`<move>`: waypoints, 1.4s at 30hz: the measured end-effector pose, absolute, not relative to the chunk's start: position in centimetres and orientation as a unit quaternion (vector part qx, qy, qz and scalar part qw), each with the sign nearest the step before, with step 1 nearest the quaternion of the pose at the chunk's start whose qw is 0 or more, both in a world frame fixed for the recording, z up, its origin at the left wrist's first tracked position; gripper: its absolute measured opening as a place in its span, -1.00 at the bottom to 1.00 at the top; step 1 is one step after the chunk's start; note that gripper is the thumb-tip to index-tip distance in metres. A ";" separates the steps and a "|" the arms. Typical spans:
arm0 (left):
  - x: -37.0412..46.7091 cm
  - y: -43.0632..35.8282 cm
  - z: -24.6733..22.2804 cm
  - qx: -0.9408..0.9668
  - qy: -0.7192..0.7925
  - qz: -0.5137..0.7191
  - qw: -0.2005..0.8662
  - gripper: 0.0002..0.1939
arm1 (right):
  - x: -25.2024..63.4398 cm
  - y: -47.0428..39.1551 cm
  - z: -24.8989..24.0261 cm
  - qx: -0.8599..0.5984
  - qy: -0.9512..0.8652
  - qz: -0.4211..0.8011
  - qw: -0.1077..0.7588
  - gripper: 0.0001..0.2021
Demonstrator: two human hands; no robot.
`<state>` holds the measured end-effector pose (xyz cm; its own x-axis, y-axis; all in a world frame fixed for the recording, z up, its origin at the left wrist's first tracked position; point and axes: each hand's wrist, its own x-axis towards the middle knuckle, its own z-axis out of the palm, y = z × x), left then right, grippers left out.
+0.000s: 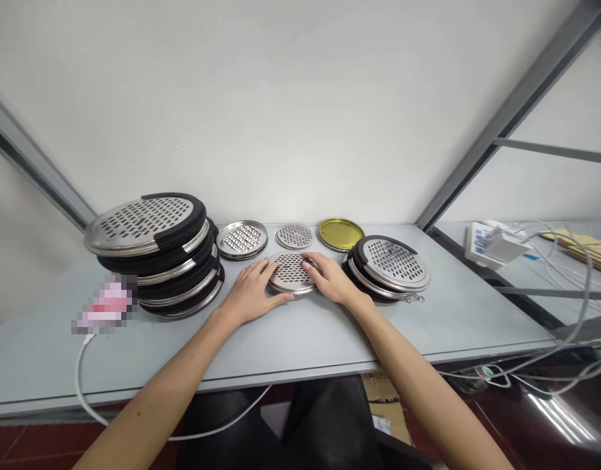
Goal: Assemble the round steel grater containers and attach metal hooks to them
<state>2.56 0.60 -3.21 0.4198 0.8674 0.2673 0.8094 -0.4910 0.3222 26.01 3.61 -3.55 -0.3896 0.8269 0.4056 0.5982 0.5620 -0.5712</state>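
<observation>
From the head camera, a round silver metal plate with dark slots lies on a light grey tabletop between 2 bare hands. The left hand is at the plate's left rim, palm down, its fingers extended at the edge and its thumb stretched along the near side. The right hand is at the right side, its fingers loosely bent over the rim and slotted surface. Neither hand is closed into a fist.

Behind the plate, near the white wall, 3 round pieces lie in a row: a shiny silver disc with raised grater-like holes, a smaller flat silver perforated disc and a gold-yellow round metal lid with a raised rim. On the left stands a tall stack of round silver perforated pieces with black edging; on the right is a lower stack of similar silver and black pieces, its top piece tilted. A blurred pink item with a white cable is beside the tall stack.
</observation>
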 end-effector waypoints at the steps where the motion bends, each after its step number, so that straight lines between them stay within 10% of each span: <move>1: 2.6 0.6 -3.1 0.839 0.500 0.203 0.073 -0.17 | 26.0 3.6 -3.5 -0.435 -0.815 0.172 0.341 -0.59; 33: 2.3 0.5 -3.5 0.849 0.495 0.171 0.071 -0.15 | 26.3 3.8 -3.9 -0.414 -0.837 0.170 0.317 -0.61; 42: 2.8 1.1 -3.4 0.833 0.502 0.235 0.013 -0.42 | 26.2 3.9 -4.2 -0.405 -0.838 0.163 0.328 -0.65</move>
<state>2.79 1.10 -3.44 0.3865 0.8410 0.3786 0.8291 -0.4966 0.2568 26.17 3.91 -4.15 -0.4567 0.7853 0.4180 0.5717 0.6190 -0.5385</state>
